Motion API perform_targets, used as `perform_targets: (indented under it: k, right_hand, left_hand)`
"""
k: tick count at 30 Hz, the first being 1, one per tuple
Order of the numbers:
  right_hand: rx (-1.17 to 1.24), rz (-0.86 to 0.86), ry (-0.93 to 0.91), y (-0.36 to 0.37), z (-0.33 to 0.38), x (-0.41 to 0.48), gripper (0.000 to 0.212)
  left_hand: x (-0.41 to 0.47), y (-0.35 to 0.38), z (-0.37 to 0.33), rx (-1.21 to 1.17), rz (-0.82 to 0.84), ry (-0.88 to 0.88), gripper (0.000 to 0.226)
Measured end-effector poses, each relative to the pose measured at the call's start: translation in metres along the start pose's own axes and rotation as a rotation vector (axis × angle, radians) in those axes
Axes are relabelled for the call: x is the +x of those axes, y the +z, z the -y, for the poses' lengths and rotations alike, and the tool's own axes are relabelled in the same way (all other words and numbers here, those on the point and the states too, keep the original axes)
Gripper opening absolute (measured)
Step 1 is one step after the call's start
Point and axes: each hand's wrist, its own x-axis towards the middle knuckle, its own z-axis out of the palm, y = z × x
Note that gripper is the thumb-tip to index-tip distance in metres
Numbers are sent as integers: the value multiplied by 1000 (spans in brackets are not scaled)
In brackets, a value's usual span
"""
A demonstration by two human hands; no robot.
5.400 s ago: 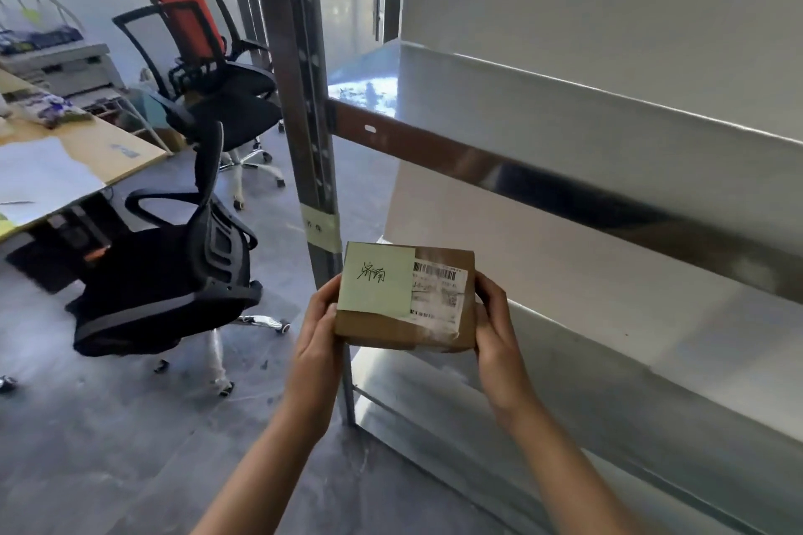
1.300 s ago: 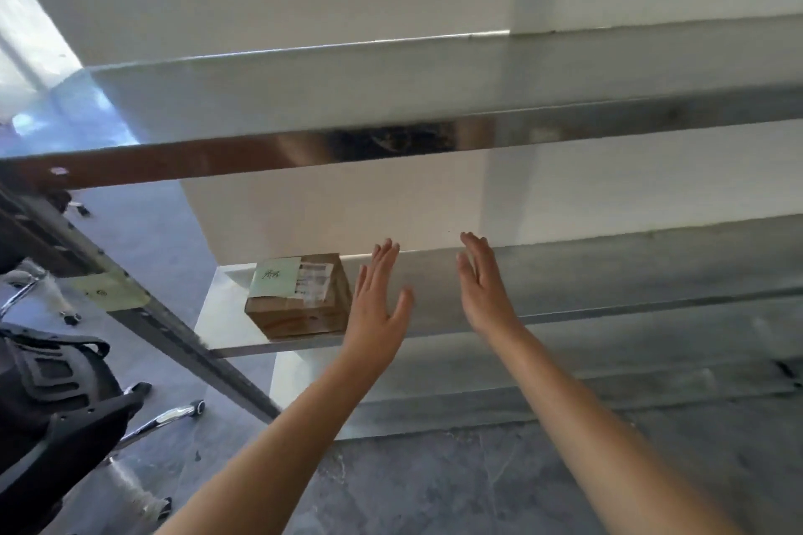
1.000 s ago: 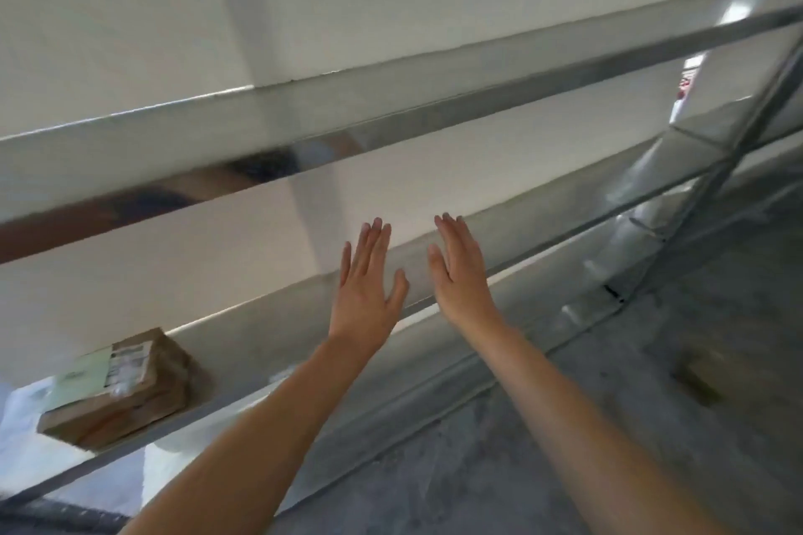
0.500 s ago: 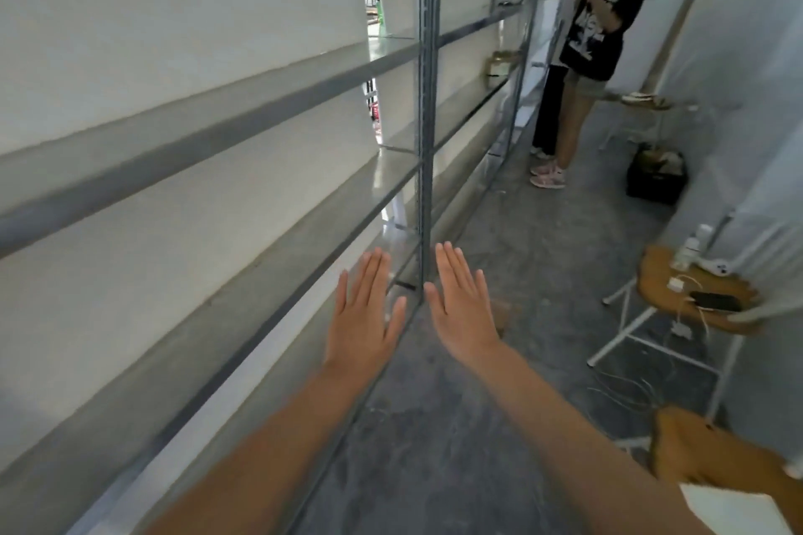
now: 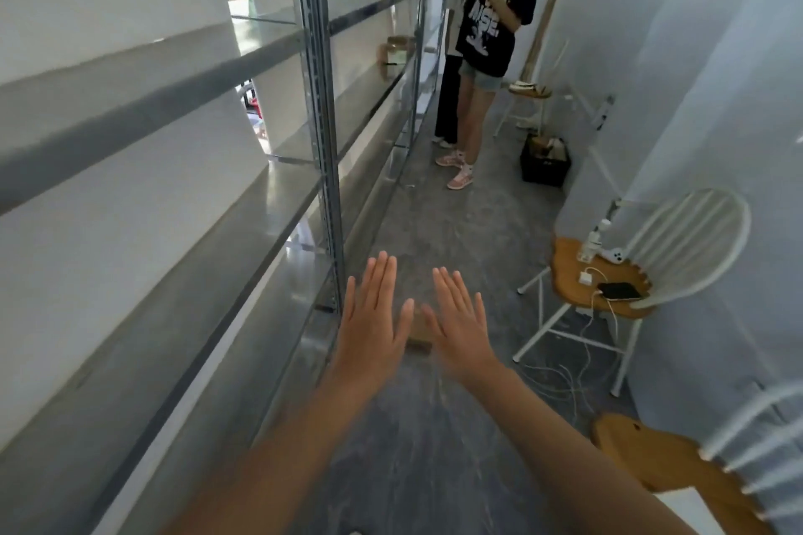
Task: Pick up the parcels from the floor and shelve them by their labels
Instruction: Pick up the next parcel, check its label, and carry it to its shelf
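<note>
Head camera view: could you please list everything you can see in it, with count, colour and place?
Shelving: one long run, grey metal, along the left.
Parcel: one, brown, on the floor beyond the hands, mostly hidden.
Boxes: brown, count unclear, on a far shelf.
Bystanders: two, one in a black T-shirt, at the far shelves.
Crate: one, black, on the floor by the right wall.
Chairs: two, white frames with wooden seats, on the right.
Phone: one, black, on the farther chair's seat.
Cables: white, on the floor under that chair.
Left hand: open, empty.
Right hand: open, empty.
</note>
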Motion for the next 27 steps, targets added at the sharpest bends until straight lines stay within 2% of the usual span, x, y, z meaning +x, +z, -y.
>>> perform_targets:
  k: [10,18,27]
  right_hand:
    - [-19,-25,176,2,-25,148,58]
    - [22,-22,158,6,-40,198,57]
    - [85,36,134,2,-111,269,58]
  left_hand:
    - [146,43,85,-93,15,-34,63]
    - [194,91,81,-88,60,13,61]
    - [255,151,65,-70,77,-21,61]
